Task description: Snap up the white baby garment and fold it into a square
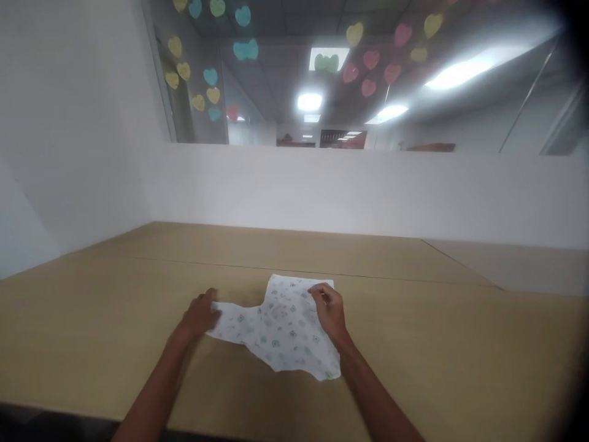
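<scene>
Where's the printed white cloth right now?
Head view: the printed cloth lies on the tan table between the left hand and right hand, both touching it.

Paper hearts (245,50) dot the glass panel (271,80) above a white partition (350,190).

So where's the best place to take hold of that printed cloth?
Probably the pointed near corner of the white printed cloth, coming from the side nearest the person: it lies flat on the tan table and sticks out toward them, free of the left hand and the right hand.
</scene>
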`<action>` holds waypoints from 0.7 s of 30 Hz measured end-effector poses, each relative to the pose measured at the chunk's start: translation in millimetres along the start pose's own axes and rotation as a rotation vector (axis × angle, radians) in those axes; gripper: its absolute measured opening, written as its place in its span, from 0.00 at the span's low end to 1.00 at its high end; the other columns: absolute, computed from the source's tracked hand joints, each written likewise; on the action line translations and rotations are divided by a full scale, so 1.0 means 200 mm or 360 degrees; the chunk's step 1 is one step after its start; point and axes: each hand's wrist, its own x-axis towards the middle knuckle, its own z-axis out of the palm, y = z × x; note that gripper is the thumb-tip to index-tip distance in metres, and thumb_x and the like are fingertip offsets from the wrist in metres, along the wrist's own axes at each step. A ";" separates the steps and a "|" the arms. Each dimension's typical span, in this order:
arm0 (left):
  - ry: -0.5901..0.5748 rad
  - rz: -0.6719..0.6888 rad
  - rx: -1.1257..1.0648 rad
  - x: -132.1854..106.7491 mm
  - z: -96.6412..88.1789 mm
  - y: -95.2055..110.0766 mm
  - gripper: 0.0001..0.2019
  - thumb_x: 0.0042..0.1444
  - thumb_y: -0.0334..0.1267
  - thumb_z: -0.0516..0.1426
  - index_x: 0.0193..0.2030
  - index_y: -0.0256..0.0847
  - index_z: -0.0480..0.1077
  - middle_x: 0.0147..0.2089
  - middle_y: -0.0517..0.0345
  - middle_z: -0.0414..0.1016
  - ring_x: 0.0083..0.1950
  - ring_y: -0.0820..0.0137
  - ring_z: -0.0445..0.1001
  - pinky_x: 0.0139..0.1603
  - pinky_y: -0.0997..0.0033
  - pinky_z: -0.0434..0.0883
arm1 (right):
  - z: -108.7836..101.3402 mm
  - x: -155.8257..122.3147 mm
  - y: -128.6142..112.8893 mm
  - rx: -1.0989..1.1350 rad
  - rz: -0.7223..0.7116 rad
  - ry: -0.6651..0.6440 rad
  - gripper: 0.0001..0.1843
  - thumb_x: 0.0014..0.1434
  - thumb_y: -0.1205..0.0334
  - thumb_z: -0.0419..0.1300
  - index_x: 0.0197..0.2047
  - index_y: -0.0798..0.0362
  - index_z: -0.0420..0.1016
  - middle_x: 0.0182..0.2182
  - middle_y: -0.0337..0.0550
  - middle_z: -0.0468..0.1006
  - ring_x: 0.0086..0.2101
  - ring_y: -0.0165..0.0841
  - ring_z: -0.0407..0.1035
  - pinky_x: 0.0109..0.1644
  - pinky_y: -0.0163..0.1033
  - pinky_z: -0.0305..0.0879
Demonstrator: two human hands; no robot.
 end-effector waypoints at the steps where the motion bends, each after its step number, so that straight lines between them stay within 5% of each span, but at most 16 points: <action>1: -0.0027 0.0029 -0.0013 0.01 -0.01 0.00 0.26 0.52 0.36 0.54 0.59 0.32 0.62 0.53 0.38 0.73 0.55 0.53 0.71 0.51 0.62 0.66 | 0.03 0.00 0.01 0.0012 0.0027 0.0003 0.13 0.62 0.58 0.53 0.28 0.50 0.71 0.28 0.42 0.73 0.32 0.35 0.67 0.37 0.40 0.64; 6: -0.0126 0.0086 -0.0066 0.04 -0.07 0.00 0.04 0.47 0.33 0.55 0.31 0.38 0.68 0.35 0.52 0.75 0.38 0.61 0.74 0.36 0.70 0.64 | 0.09 -0.11 0.05 -0.0258 -0.0186 -0.0219 0.12 0.60 0.62 0.53 0.25 0.50 0.68 0.26 0.39 0.67 0.27 0.31 0.61 0.34 0.38 0.58; 10: -0.0143 0.0146 -0.0187 0.03 -0.09 0.00 0.03 0.44 0.31 0.53 0.23 0.40 0.63 0.27 0.60 0.70 0.33 0.67 0.71 0.32 0.73 0.60 | 0.08 -0.16 0.05 -0.0409 -0.0285 -0.0420 0.11 0.60 0.63 0.52 0.27 0.50 0.67 0.27 0.40 0.69 0.26 0.30 0.61 0.32 0.37 0.57; 16: -0.0102 0.0224 -0.0548 0.02 -0.21 0.02 0.08 0.48 0.43 0.54 0.29 0.40 0.63 0.30 0.60 0.69 0.32 0.69 0.67 0.31 0.73 0.62 | 0.09 -0.13 0.03 -0.0178 -0.0060 -0.0352 0.12 0.58 0.60 0.55 0.24 0.50 0.68 0.25 0.39 0.68 0.26 0.30 0.59 0.34 0.38 0.57; 21: -0.0300 0.0112 -0.1448 -0.03 -0.35 0.30 0.24 0.46 0.49 0.63 0.47 0.42 0.64 0.27 0.66 0.67 0.26 0.73 0.66 0.25 0.77 0.61 | 0.08 -0.09 0.02 0.0099 0.0287 -0.0374 0.16 0.57 0.51 0.57 0.24 0.52 0.73 0.25 0.43 0.74 0.29 0.33 0.67 0.36 0.38 0.64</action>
